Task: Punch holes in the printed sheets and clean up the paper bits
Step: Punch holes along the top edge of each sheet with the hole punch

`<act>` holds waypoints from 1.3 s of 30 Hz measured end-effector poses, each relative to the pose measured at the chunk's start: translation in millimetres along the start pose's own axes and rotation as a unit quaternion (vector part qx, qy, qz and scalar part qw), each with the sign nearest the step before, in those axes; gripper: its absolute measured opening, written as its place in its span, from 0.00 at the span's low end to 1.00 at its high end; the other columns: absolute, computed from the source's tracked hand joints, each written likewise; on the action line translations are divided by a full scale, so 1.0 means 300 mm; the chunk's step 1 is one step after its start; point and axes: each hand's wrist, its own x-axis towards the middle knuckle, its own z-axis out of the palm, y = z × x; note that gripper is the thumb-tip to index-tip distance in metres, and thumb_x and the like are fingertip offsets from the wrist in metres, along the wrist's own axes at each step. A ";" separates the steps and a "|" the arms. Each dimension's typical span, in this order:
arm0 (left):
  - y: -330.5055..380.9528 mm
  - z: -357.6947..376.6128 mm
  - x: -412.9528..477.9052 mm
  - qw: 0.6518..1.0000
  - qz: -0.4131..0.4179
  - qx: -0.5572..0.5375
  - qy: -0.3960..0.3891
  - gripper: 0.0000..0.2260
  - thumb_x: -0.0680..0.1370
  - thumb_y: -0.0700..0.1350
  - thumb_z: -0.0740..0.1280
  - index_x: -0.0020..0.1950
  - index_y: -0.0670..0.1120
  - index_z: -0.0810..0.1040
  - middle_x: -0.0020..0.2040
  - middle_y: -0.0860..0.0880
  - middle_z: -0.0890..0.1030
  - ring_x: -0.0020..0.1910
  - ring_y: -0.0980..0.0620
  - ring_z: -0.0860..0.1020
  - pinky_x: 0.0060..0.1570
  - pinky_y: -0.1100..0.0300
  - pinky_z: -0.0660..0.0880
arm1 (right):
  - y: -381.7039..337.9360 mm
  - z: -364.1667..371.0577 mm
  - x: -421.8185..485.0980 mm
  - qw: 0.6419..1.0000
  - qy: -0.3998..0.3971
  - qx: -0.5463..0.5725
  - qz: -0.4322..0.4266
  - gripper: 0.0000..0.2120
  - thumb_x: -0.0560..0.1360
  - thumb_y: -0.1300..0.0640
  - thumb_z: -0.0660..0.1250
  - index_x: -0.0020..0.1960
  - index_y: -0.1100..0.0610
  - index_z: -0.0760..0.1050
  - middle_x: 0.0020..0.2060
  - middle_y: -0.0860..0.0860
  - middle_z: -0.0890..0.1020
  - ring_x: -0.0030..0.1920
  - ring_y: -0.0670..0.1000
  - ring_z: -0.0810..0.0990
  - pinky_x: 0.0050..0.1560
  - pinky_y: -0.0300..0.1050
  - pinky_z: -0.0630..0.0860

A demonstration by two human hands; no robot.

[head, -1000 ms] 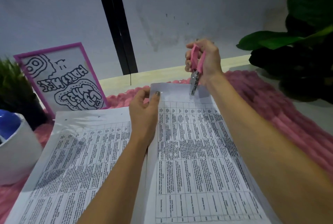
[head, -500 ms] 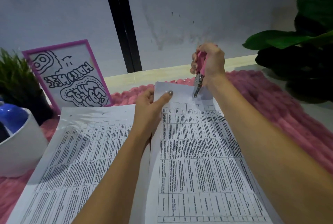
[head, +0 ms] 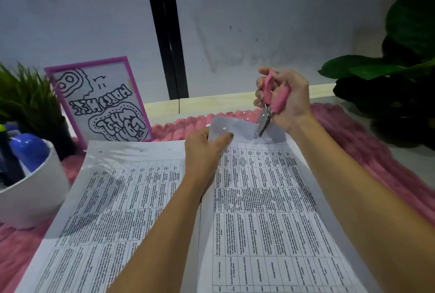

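Note:
Two printed sheets with tables lie side by side on a pink knitted mat. My left hand [head: 207,149] pinches the top left corner of the right sheet [head: 266,210], lifting its top edge a little. My right hand [head: 287,99] grips a pink-handled hole punch [head: 270,109], whose metal jaws sit over the sheet's top margin. One punched hole shows near the held corner. The left sheet [head: 113,203] lies flat, with small holes along its top margin. Small white paper bits dot the mat [head: 376,151] beyond the sheets.
A white cup [head: 33,189] with blue items stands at the left edge. Behind it are a small green plant [head: 26,99] and a pink-framed drawing [head: 101,101]. Large dark leaves [head: 395,85] crowd the right side. A wall rises close behind.
The punch's handles have spread a little in my right hand. My left hand still holds the sheet's corner. The view has shifted slightly.

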 end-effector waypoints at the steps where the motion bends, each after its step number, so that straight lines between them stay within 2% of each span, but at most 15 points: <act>1: 0.002 0.001 0.000 1.000 0.002 -0.007 0.001 0.06 0.71 0.43 0.75 0.42 0.41 0.83 0.42 0.31 0.81 0.37 0.34 0.80 0.42 0.29 0.76 | -0.006 -0.011 -0.006 1.000 -0.003 0.006 -0.002 0.18 0.66 0.56 0.59 0.54 0.62 0.72 0.35 0.54 0.75 0.30 0.51 0.71 0.34 0.41 0.68; 5: 0.013 0.001 -0.003 0.999 0.000 -0.032 -0.016 0.06 0.71 0.42 0.75 0.45 0.43 0.84 0.45 0.33 0.82 0.44 0.27 0.79 0.47 0.29 0.75 | -0.036 -0.053 -0.020 0.998 0.035 -0.033 -0.045 0.17 0.65 0.57 0.59 0.53 0.62 0.72 0.35 0.54 0.75 0.31 0.51 0.71 0.34 0.41 0.70; 8: 0.014 -0.003 -0.001 0.999 -0.003 -0.040 -0.037 0.08 0.74 0.37 0.73 0.53 0.40 0.83 0.46 0.40 0.85 0.45 0.38 0.83 0.51 0.36 0.79 | -0.060 -0.093 -0.027 0.993 0.086 -0.052 -0.069 0.16 0.66 0.57 0.60 0.52 0.62 0.73 0.34 0.55 0.76 0.29 0.51 0.71 0.31 0.41 0.69; 11: 0.016 -0.006 -0.002 0.997 -0.010 -0.050 -0.049 0.10 0.75 0.36 0.71 0.55 0.38 0.82 0.49 0.40 0.85 0.49 0.38 0.84 0.54 0.37 0.79 | -0.067 -0.121 -0.031 0.986 0.130 -0.053 -0.087 0.17 0.66 0.56 0.60 0.52 0.63 0.74 0.32 0.55 0.76 0.28 0.51 0.70 0.30 0.40 0.68; 23: 0.021 -0.007 -0.012 0.997 0.010 -0.053 -0.057 0.08 0.75 0.35 0.71 0.54 0.39 0.82 0.51 0.38 0.84 0.51 0.35 0.82 0.55 0.35 0.78 | -0.060 -0.113 -0.027 0.980 0.167 -0.046 -0.102 0.05 0.64 0.58 0.62 0.36 0.60 0.72 0.29 0.56 0.73 0.24 0.51 0.66 0.28 0.38 0.63; 26: 0.018 -0.006 -0.011 0.996 0.019 -0.058 -0.063 0.06 0.75 0.34 0.70 0.50 0.41 0.83 0.49 0.38 0.84 0.50 0.34 0.82 0.54 0.35 0.78 | -0.054 -0.107 -0.028 0.974 0.191 -0.040 -0.113 0.03 0.63 0.61 0.61 0.33 0.60 0.69 0.27 0.57 0.70 0.22 0.51 0.64 0.27 0.38 0.61; 30: 0.019 -0.006 -0.010 0.996 0.022 -0.053 -0.067 0.04 0.75 0.34 0.70 0.47 0.41 0.83 0.47 0.36 0.84 0.47 0.33 0.83 0.51 0.34 0.79 | -0.050 -0.117 -0.020 0.974 0.192 -0.045 -0.112 0.03 0.64 0.62 0.62 0.34 0.60 0.68 0.26 0.56 0.70 0.22 0.51 0.64 0.27 0.39 0.62; 33: 0.019 -0.006 -0.017 0.997 0.024 -0.040 -0.060 0.09 0.76 0.36 0.71 0.55 0.41 0.80 0.51 0.40 0.84 0.50 0.39 0.83 0.52 0.40 0.80 | -0.052 -0.127 -0.021 0.980 0.165 -0.047 -0.098 0.09 0.64 0.57 0.63 0.41 0.61 0.73 0.29 0.55 0.73 0.25 0.52 0.68 0.28 0.40 0.65; 35: 0.024 0.000 -0.021 0.997 0.064 0.047 -0.010 0.21 0.76 0.43 0.73 0.67 0.45 0.72 0.63 0.48 0.79 0.61 0.47 0.80 0.60 0.49 0.78 | -0.051 -0.129 -0.021 0.981 0.158 -0.052 -0.101 0.13 0.65 0.55 0.65 0.46 0.61 0.75 0.30 0.55 0.75 0.27 0.51 0.70 0.29 0.42 0.68; 36: 0.030 0.001 -0.023 0.985 0.114 0.124 0.038 0.26 0.75 0.47 0.73 0.71 0.48 0.68 0.67 0.53 0.74 0.65 0.50 0.76 0.63 0.53 0.74 | -0.052 -0.128 -0.023 0.981 0.154 -0.053 -0.102 0.14 0.66 0.54 0.65 0.47 0.61 0.75 0.31 0.55 0.75 0.27 0.51 0.71 0.29 0.42 0.68; 37: 0.044 0.003 -0.024 0.960 0.184 0.197 0.081 0.28 0.75 0.50 0.73 0.72 0.50 0.66 0.67 0.56 0.71 0.66 0.52 0.73 0.64 0.54 0.72 | -0.054 -0.127 -0.023 0.982 0.151 -0.050 -0.102 0.14 0.66 0.54 0.65 0.47 0.61 0.75 0.31 0.55 0.75 0.27 0.52 0.70 0.30 0.42 0.68; 39: 0.082 0.033 -0.014 0.901 0.309 0.287 0.101 0.24 0.77 0.50 0.71 0.70 0.47 0.69 0.64 0.52 0.73 0.64 0.54 0.71 0.63 0.56 0.69 | -0.061 -0.122 -0.024 0.983 0.144 -0.040 -0.103 0.13 0.66 0.54 0.66 0.46 0.61 0.75 0.31 0.55 0.75 0.27 0.52 0.70 0.29 0.42 0.67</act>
